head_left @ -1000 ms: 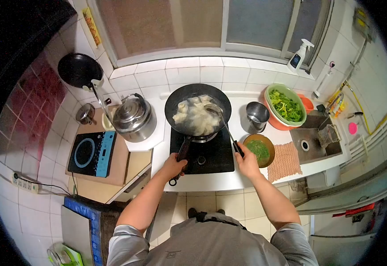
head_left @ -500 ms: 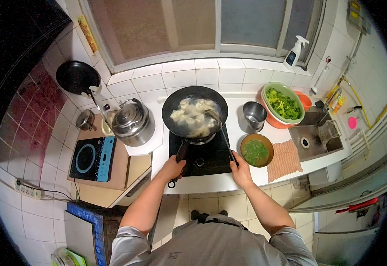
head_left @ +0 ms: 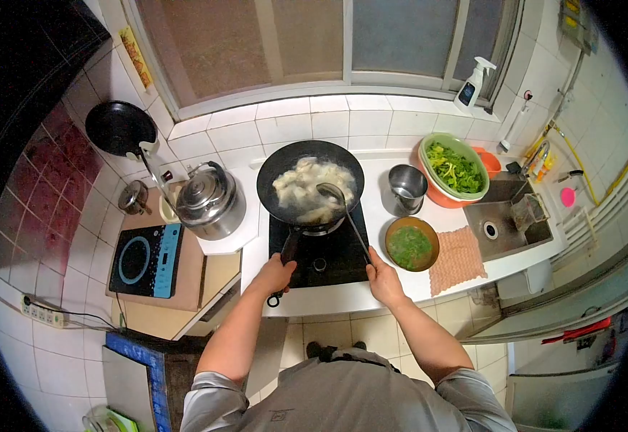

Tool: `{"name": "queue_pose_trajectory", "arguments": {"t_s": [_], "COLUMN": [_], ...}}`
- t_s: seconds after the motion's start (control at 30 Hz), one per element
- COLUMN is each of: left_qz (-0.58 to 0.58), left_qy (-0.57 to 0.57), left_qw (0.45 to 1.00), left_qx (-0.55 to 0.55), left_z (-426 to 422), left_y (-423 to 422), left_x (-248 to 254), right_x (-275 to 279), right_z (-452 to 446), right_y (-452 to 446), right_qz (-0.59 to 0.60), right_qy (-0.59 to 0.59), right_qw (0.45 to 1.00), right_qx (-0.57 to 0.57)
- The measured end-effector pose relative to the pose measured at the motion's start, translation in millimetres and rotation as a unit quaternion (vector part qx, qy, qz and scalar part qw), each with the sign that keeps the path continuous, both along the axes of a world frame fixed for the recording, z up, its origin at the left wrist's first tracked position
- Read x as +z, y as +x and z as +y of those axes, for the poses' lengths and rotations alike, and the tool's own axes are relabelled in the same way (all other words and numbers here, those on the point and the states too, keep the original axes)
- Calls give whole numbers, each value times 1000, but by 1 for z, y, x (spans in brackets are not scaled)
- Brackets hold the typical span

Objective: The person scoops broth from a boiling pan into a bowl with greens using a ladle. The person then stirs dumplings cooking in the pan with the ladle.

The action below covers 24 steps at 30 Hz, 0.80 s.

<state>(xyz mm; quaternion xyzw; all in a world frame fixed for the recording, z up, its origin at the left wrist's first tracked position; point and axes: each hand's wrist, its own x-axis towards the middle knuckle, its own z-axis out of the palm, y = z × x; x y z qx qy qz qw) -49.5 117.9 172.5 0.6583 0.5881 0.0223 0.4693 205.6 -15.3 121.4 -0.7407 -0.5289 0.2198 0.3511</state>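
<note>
My left hand is wrapped round the handle of a black wok on the stove. In the wok, whitish dumplings sit in steaming, cloudy liquid. My right hand grips a long-handled metal ladle, whose bowl dips among the dumplings at the wok's right side. Just right of that hand stands a brownish bowl of liquid with chopped greens in it. Behind this bowl is a steel pot.
The black stove is under the wok. To its left stand a steel kettle and an induction cooker. On the right are a green basin of leafy greens, a pinkish cloth and a sink.
The ladle's bowl has shifted slightly left within the wok, and my right hand has moved a little with it. My left hand keeps its hold. The whole view has drifted slightly.
</note>
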Motion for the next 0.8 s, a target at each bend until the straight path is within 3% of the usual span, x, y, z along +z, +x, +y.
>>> {"name": "queue_pose_trajectory", "arguments": {"t_s": [0.13,0.43,0.63,0.8], "left_qz": [13,34,33,17], "left_qy": [0,18,28,8], "left_qw": [1000,999,999,1000], "left_qx": [-6,-8,-9,-4], "left_z": [1,1,-3,-1], "left_y": [1,2,2,1], "left_x": [0,-1,6,3], "right_x": [-3,15,7,5], "right_z": [1,1,2,2], "right_y": [2,0,3,5], "right_qz": [-13,-19,-22,-18], "right_qy": [29,-33,37,12], "right_qw": [999,999,999,1000], "right_qx": [1,-5,7,8]}}
